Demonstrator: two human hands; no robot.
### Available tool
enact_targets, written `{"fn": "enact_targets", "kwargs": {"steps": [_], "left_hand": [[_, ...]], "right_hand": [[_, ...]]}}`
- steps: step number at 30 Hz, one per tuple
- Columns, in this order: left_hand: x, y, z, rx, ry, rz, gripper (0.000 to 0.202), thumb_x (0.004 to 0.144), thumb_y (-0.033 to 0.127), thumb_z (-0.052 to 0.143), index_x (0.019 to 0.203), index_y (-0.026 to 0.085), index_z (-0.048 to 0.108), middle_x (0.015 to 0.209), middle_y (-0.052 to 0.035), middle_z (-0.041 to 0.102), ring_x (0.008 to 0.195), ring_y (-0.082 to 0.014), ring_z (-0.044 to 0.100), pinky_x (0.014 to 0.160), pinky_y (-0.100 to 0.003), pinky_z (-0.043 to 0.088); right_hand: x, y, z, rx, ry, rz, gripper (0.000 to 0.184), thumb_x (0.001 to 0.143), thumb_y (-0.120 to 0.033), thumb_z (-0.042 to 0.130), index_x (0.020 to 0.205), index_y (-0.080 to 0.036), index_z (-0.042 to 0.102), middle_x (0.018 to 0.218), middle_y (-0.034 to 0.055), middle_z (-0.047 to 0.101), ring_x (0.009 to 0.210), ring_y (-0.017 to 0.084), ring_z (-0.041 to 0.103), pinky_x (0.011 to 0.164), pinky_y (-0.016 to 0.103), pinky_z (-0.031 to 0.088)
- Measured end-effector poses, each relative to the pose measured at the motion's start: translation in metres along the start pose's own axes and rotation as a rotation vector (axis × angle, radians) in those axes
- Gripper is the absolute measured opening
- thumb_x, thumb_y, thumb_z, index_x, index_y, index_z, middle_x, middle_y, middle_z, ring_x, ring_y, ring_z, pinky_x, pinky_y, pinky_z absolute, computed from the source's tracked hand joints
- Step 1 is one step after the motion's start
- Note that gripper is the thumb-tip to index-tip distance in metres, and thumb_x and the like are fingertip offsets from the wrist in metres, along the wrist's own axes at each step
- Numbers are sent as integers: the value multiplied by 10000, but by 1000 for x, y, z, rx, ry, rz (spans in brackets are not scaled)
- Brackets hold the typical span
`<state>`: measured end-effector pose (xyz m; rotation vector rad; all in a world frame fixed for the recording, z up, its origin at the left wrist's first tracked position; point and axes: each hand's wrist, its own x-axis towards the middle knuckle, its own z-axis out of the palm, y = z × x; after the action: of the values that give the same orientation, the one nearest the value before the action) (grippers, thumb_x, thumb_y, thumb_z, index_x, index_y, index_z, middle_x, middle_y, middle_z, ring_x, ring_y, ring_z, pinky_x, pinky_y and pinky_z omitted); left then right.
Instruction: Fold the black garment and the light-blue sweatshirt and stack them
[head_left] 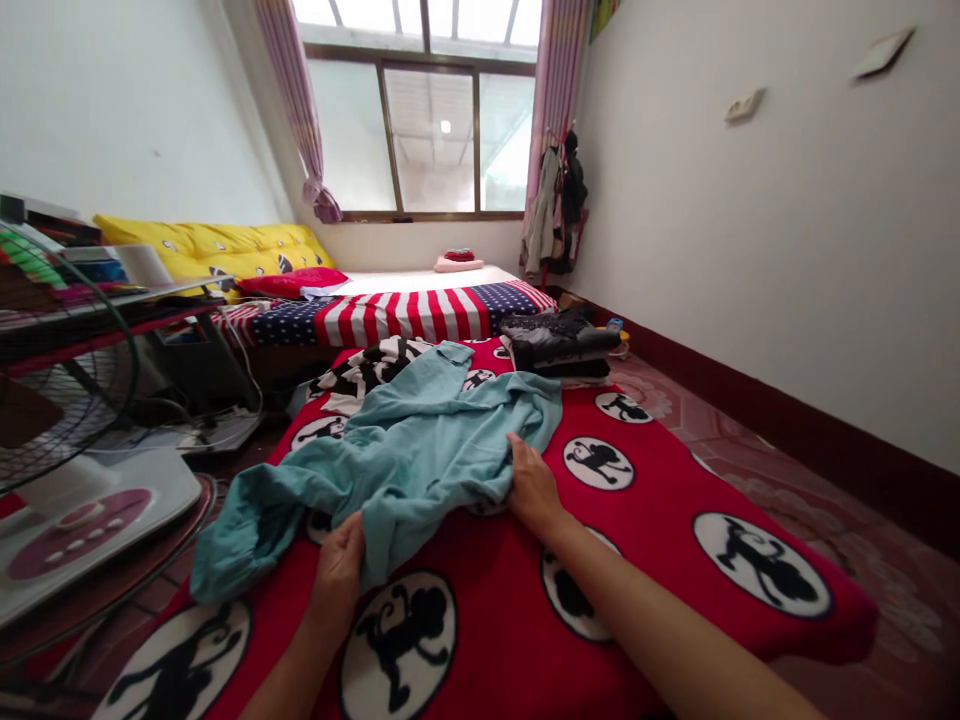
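Observation:
A light teal long-sleeved garment (420, 450) lies spread and wrinkled over a red cloth with monkey prints (495, 600). My left hand (339, 570) is closed on its near edge, left of the middle. At the garment's right near edge, my right hand (531, 485) pinches the fabric between thumb and fingers. One sleeve bunches out to the left, and another part reaches toward the far side. A black-and-white patterned cloth (371, 372) lies partly under the garment at the far left.
Folded dark clothes (559, 340) are stacked at the far right corner. A fan (82, 520) and a cluttered rack (112, 310) stand at left. Beyond is a bed with a striped, starred cover (405, 315). Clothes hang on a coat stand (555, 200) by the window.

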<state>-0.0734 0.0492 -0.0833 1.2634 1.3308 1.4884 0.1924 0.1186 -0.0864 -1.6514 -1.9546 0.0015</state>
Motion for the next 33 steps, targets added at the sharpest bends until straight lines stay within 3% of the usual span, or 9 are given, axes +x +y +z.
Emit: {"fn": "enact_targets", "kwargs": {"steps": [4, 8, 11, 15, 19, 22, 24, 29, 33], "left_hand": [[-9, 9, 5, 459, -282, 344, 481, 891, 523, 433, 552, 199, 539, 561, -20, 545, 578, -177, 528, 558, -276, 415], [-15, 13, 7, 717, -432, 561, 414, 942, 383, 378, 591, 205, 509, 579, -10, 534, 603, -168, 520, 650, -286, 403], [-15, 12, 7, 751, -434, 563, 423, 957, 362, 358, 584, 205, 483, 571, -6, 527, 600, -160, 516, 657, -279, 393], [-15, 7, 10, 716, -412, 529, 415, 949, 370, 396, 582, 196, 483, 568, -2, 514, 590, -148, 502, 656, -269, 393], [-14, 9, 9, 559, -474, 480, 399, 940, 422, 418, 658, 181, 565, 652, -21, 571, 663, -160, 539, 691, -275, 426], [-6, 11, -8, 377, -484, 406, 422, 971, 424, 310, 904, 176, 645, 840, -56, 639, 783, -185, 599, 736, -294, 474], [3, 11, -29, 406, -411, 370, 361, 969, 357, 325, 1061, 184, 628, 993, -71, 649, 897, -198, 620, 812, -315, 494], [26, -1, -78, 874, -453, 488, 485, 816, 85, 447, 1263, 226, 571, 1314, -84, 551, 1218, -237, 510, 1054, -410, 390], [35, -5, -77, 1132, -503, 560, 487, 806, 49, 422, 1215, 225, 620, 1281, -94, 589, 1197, -260, 520, 1016, -459, 401]], "right_hand": [[15, 18, -7, 100, -38, 118, 486, 812, -77, 405, 1292, -134, 460, 931, 118, 687, 848, 236, 640, 738, 312, 451], [13, 62, -41, 106, -32, 37, 443, 675, -70, 500, 1096, -168, 599, 809, 45, 667, 757, 197, 622, 711, 280, 441], [4, 115, -86, 38, 26, -61, 240, 654, -94, 510, 810, -203, 655, 840, 49, 663, 824, 199, 615, 766, 292, 442], [-10, 188, -142, 22, 183, 20, 153, 689, -166, 543, 796, -207, 645, 878, 87, 678, 844, 238, 632, 794, 350, 462], [-23, 224, -153, -40, 40, 36, 145, 733, -175, 520, 790, -239, 637, 895, 84, 673, 869, 268, 630, 803, 371, 480], [-27, 218, -138, -189, -97, 56, 259, 667, -55, 463, 732, -229, 643, 873, 86, 663, 873, 268, 624, 824, 378, 480], [-28, 202, -129, -259, -59, 48, 381, 627, -9, 427, 845, -205, 669, 985, 108, 651, 952, 284, 610, 862, 395, 476], [-41, 138, -120, -99, -193, -253, 635, 548, 5, 426, 1102, -225, 636, 1249, 73, 576, 1184, 261, 513, 1036, 397, 396], [-57, 96, -99, -29, -354, -396, 664, 543, 0, 435, 1124, -254, 633, 1219, 55, 593, 1143, 251, 528, 1012, 427, 394]]}}
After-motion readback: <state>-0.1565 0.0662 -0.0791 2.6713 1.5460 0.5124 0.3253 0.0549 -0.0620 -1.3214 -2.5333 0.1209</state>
